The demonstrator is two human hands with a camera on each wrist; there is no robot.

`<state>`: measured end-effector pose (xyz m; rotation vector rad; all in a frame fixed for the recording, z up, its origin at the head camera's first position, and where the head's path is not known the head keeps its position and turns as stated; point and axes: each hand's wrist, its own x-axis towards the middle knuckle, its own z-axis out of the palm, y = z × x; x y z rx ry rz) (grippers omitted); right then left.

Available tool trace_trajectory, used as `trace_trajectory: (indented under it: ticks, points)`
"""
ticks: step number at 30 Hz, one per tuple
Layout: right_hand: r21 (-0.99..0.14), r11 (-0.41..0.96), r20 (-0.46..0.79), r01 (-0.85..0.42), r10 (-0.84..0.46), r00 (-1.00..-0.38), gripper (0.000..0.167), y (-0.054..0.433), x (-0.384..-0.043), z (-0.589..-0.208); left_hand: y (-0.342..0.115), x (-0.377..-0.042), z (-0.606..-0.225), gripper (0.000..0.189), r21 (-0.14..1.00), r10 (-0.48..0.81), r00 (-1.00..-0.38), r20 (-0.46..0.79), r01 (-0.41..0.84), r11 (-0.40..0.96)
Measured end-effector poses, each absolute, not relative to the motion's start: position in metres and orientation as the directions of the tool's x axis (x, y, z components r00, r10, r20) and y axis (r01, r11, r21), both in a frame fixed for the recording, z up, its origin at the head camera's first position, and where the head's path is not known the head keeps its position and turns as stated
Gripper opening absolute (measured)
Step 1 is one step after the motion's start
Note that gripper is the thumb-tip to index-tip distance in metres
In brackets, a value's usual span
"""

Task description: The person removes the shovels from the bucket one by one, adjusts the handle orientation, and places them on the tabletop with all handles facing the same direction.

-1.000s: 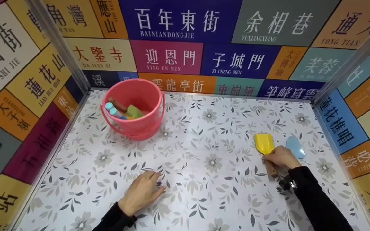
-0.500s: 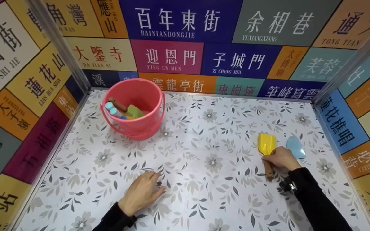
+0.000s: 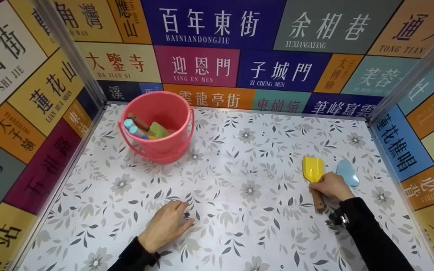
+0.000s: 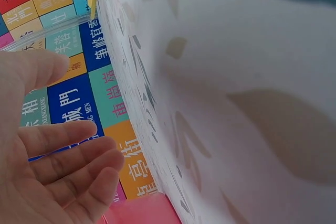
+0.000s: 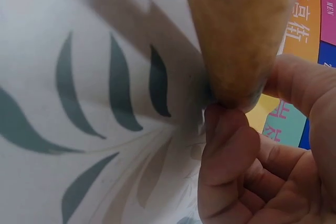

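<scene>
My right hand [image 3: 331, 186] pinches a small toy shovel [image 3: 313, 168] near where its yellow blade meets the wooden handle. Up close in the right wrist view, the brown handle [image 5: 239, 35] sits between thumb and curled fingers, its shadow falling on the white surface. Just right of that hand lies a light blue rounded blade [image 3: 347, 173], its lower end hidden behind the hand. My left hand [image 3: 167, 226] rests low over the patterned surface at the front left and holds nothing. In the left wrist view its fingers [image 4: 68, 156] are loosely bent, with thumb apart.
A pink bucket [image 3: 179, 145] with its handle hanging down stands at the back left. Inside it are a green blade [image 3: 158, 130], a brown wooden handle [image 3: 139, 122] and light-blue-ended sticks [image 3: 133, 130]. Sign-printed walls [image 3: 198, 66] enclose the flower-patterned table [image 3: 220, 180] at the back and sides.
The yellow shovel has turned a little in my right hand, its blade shifting slightly right. My left hand and the bucket have stayed in place.
</scene>
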<state>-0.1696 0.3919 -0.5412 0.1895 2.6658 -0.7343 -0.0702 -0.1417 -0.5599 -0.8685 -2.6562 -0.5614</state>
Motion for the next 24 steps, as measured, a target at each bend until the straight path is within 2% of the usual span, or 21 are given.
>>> trace_trajectory:
  ticks: [18,24]
  points:
    - [-0.441,0.878,-0.363,0.186,0.015,-0.932,0.037,0.393,-0.163,-0.532,-0.142,-0.071,-0.556,0.041,0.265,0.502,-0.775,0.384,0.613,0.744]
    - [-0.419,0.895,-0.33,0.149,0.003,-0.944,0.051,0.392,-0.154,-0.513,-0.143,-0.073,-0.551,0.04,0.245,0.502,-0.766,0.4,0.618,0.747]
